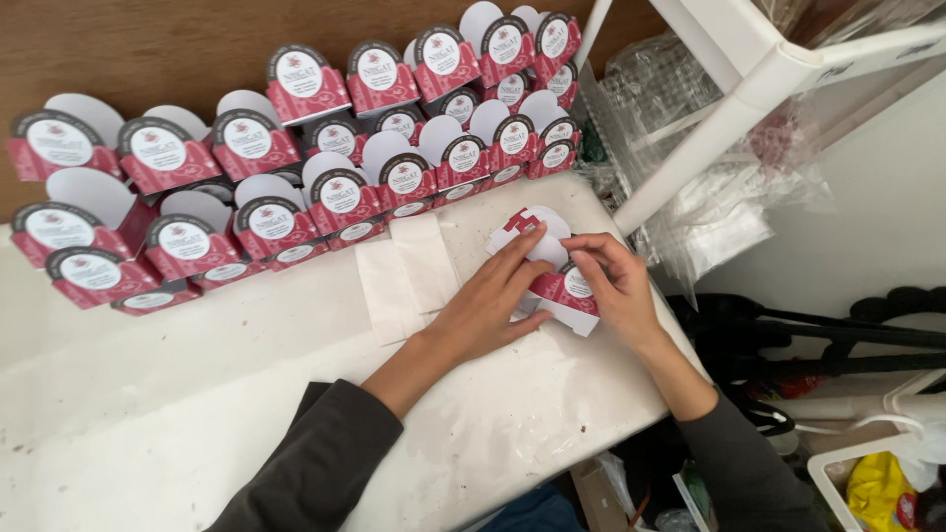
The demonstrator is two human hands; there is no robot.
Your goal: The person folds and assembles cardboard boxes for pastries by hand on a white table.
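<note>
A red and white cardboard box blank (552, 281) lies partly folded on the white table (197, 394) near its right edge. My left hand (483, 305) presses on its left side, fingers stretched over the white flaps. My right hand (616, 286) grips its right side, thumb and fingers pinching the red panel with the round label. A small stack of flat white sheets (409, 271) lies just left of my left hand.
Several finished red boxes with round labels (296, 158) are stacked in rows against the brown wall at the back. A white shelf frame (729, 108) and clear plastic bags (690, 197) stand at the right. Below the table edge sit black rods, a yellow bag (872, 488).
</note>
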